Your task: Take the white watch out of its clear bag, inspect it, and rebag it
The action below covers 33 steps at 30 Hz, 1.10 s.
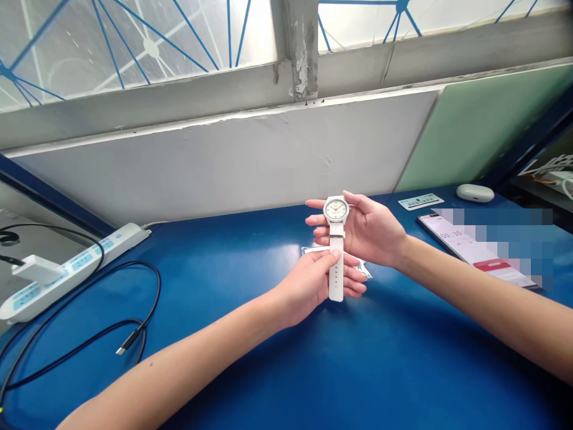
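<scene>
A white wristwatch (pixel 336 239) with a round pale dial is held up above the blue table (pixel 250 334), its strap hanging downward. My right hand (pixel 371 230) cradles the watch case from behind, fingers curled around it. My left hand (pixel 313 280) pinches the lower strap between thumb and fingers. Under the hands lies a clear plastic wrapper (pixel 364 270), mostly hidden by them.
A white power strip (pixel 67 266) with a plugged adapter lies at the left edge, and a black cable (pixel 129 340) loops in front of it. At the right lie a phone (pixel 474 248) with a lit screen, a small card (pixel 421 201) and a white oval case (pixel 475 192). A grey wall panel stands behind.
</scene>
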Tool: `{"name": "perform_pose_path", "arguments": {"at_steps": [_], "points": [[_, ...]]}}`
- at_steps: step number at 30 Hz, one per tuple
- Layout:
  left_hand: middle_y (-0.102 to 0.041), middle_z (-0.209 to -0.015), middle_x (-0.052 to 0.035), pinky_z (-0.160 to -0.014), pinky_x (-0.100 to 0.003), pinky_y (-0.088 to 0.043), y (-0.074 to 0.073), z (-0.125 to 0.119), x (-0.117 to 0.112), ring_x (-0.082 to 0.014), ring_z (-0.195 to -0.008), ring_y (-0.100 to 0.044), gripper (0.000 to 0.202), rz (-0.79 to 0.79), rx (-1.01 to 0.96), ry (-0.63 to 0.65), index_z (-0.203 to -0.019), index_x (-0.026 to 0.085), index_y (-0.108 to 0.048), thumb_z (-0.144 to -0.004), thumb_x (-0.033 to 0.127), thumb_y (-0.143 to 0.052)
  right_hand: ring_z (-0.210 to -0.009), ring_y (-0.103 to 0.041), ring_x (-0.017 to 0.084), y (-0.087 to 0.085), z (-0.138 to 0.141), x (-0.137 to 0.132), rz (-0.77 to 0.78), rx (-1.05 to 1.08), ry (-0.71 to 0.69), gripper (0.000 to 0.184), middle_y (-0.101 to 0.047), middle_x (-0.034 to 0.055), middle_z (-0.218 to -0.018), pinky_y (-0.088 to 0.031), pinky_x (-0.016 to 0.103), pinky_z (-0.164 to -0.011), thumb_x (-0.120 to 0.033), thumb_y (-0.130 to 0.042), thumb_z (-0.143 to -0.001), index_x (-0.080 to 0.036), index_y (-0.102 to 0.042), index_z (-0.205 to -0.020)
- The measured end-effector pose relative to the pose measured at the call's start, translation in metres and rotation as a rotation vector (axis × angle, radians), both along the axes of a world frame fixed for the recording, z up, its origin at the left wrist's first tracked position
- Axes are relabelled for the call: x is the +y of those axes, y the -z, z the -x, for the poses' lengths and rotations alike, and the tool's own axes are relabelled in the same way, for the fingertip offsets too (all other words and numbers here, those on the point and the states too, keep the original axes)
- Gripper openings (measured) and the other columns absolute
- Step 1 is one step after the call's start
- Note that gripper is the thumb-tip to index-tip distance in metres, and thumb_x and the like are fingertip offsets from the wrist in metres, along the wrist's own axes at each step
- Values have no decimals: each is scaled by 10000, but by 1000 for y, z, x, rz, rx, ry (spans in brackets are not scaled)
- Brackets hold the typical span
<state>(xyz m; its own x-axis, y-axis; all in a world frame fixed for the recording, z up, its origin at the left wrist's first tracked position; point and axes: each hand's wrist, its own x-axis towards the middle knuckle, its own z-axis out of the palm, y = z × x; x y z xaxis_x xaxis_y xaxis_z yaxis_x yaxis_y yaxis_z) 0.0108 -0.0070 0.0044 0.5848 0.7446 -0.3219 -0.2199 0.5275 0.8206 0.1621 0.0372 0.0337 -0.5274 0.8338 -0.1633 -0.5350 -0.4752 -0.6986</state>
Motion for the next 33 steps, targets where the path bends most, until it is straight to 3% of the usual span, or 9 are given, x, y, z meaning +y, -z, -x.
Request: {"name": "perform_pose_path", "arguments": {"at_steps": [3,5,9,14,18,21,24,27,33], "points": [[-684,-736,-66,-576,-223,-511,0,2,2,-104,-530,-623,318,-37,15,5,-928,84,-669,-1010,303,-455,-789,-696,230,0,1,1,7,12,25,522,-753,141,-934,-540,387,-806,-341,-218,-1008,-78,-605,-1240],[-639,-649,-16,-463,-198,-439,0,4,3,-63,-398,-491,276,-44,2,9,-914,109,-664,-981,304,-480,-732,-676,210,0,0,1,21,24,6,505,-731,106,-866,-549,354,-741,-356,-246,-1021,-78,-616,-1225],[-604,-616,14,-420,-205,-407,-3,5,3,-63,-363,-446,216,-39,-37,36,-893,139,-647,-920,314,-524,-615,-615,172,-1,-2,0,33,58,-36,478,-653,33,-746,-534,297,-584,-411,-329,-1039,-89,-615,-1247],[-593,-661,25,-471,-204,-441,-4,4,2,-63,-435,-495,201,-81,-13,14,-933,133,-646,-854,315,-677,-586,-609,132,0,-2,-1,8,17,54,352,-647,9,-717,-557,252,-612,-401,-492,-1003,-133,-679,-1132],[-636,-721,-17,-495,-254,-497,-4,6,3,-110,-478,-564,241,-44,-53,73,-1012,124,-656,-896,315,-566,-613,-662,125,5,0,2,-37,-147,150,297,-716,43,-758,-574,219,-610,-429,-630,-935,-145,-717,-942],[-651,-704,-48,-515,-285,-528,-6,8,5,-139,-487,-599,317,-43,-72,137,-1010,88,-680,-927,311,-471,-690,-704,139,8,2,1,-115,-175,176,260,-757,63,-803,-593,222,-677,-397,-677,-908,-143,-732,-923],[-665,-683,-70,-555,-308,-552,-10,9,5,-168,-519,-645,365,-37,-92,219,-975,71,-688,-961,303,-407,-797,-728,160,7,5,-4,-196,-133,120,194,-788,71,-880,-594,260,-790,-320,-703,-893,-157,-741,-990],[-704,-741,-96,-641,-335,-565,-11,7,2,-198,-601,-698,344,-12,-75,264,-1002,79,-676,-980,347,-461,-864,-739,177,4,5,-9,-207,-101,26,195,-799,84,-938,-580,308,-875,-288,-669,-920,-160,-734,-1053],[-740,-879,-151,-818,-384,-550,-6,5,0,-235,-794,-733,341,-26,-5,140,-1026,71,-683,-914,393,-677,-868,-752,186,5,2,-5,-191,-78,-29,190,-790,100,-979,-602,307,-825,-200,-604,-947,-137,-706,-1094]]}}
